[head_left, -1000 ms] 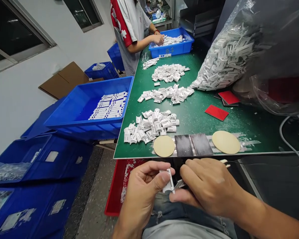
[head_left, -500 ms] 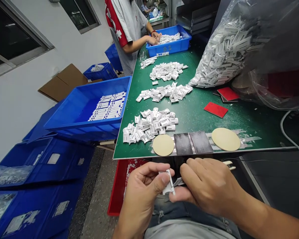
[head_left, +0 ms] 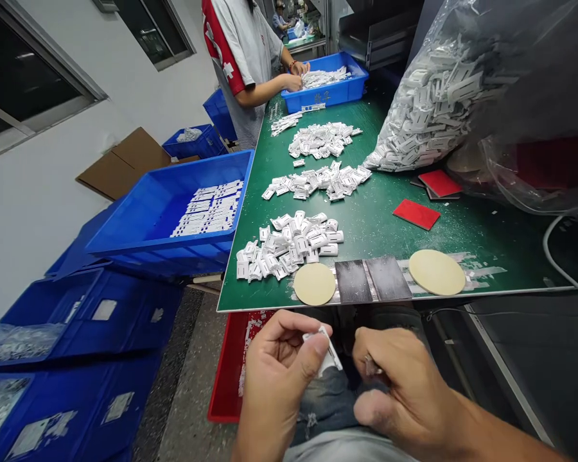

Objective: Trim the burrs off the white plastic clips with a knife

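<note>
Between the thumb and fingers of my left hand (head_left: 282, 366) is a small white curved plastic part (head_left: 328, 359), its straight edge slanting toward my right hand. My right hand (head_left: 399, 378) is a short way to the right, apart from the part, with its fingers curled. A small greyish bit shows inside its grip, but the rest is hidden by the fingers. Both hands are above my lap, in front of the table edge. Beyond them, a pile of similar white parts (head_left: 289, 247) lies on the green table (head_left: 366, 224).
Along the edge are a cream disc (head_left: 315, 284), dark pads (head_left: 354, 281) and another disc (head_left: 437, 272). Red pads (head_left: 417, 214) and a bulging plastic bag (head_left: 428, 109) lie right. Blue crates (head_left: 173, 240) stand left, a red bin (head_left: 226, 372) below. A co-worker (head_left: 250, 70) handles parts at the far end.
My right hand has drawn back from the white part and turned, opening a gap between the hands. The grey blade-like tip that showed between them is mostly hidden. My left hand keeps its hold.
</note>
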Motion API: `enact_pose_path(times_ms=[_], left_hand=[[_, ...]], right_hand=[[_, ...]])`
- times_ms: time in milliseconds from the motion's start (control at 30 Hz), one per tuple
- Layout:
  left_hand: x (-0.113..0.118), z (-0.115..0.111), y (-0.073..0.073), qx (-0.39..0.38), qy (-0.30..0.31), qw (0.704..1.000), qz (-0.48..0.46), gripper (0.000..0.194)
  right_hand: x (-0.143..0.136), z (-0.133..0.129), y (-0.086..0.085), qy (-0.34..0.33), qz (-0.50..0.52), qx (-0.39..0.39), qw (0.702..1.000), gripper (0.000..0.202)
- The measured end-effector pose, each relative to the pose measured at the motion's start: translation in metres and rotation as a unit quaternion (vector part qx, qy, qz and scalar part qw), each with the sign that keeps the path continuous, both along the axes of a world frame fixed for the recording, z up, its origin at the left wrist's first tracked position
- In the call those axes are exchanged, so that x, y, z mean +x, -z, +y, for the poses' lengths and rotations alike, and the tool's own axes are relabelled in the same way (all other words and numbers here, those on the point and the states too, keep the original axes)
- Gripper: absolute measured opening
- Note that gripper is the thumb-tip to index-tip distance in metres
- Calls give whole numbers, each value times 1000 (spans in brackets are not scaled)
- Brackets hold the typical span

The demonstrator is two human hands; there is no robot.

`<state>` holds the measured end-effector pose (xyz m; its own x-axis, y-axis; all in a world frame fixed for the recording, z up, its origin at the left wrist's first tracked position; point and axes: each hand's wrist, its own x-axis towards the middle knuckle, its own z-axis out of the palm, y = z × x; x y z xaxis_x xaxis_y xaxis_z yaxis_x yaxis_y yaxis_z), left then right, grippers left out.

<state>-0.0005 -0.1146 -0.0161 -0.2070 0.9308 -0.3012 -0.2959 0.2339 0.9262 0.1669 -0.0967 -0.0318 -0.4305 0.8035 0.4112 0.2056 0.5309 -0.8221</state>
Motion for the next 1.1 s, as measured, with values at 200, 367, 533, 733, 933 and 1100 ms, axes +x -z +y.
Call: enact_pose_path(times_ms=[200, 367, 533, 733, 933, 1100], left_hand=[[4, -1, 3, 49, 99, 986, -121, 19], [2, -2, 5, 7, 96, 975, -198, 26], [2, -5, 4, -9, 124, 975, -186, 30], [0, -6, 7, 2, 148, 984, -104, 32], [0, -7, 8, -15, 141, 984, -107, 32], [0, -7, 8, -18, 139, 986, -95, 33]], right_hand=[[-17, -12, -1, -99, 156, -383, 905, 49], [-7, -8, -3, -37, 40, -211, 976, 40], [0, 5, 0, 33, -110, 149, 982, 49], [-2, 10, -2, 102, -212, 252, 939, 57], [-3, 11, 1, 93, -230, 252, 935, 60], [-2, 10, 4, 93, -231, 251, 935, 58]])
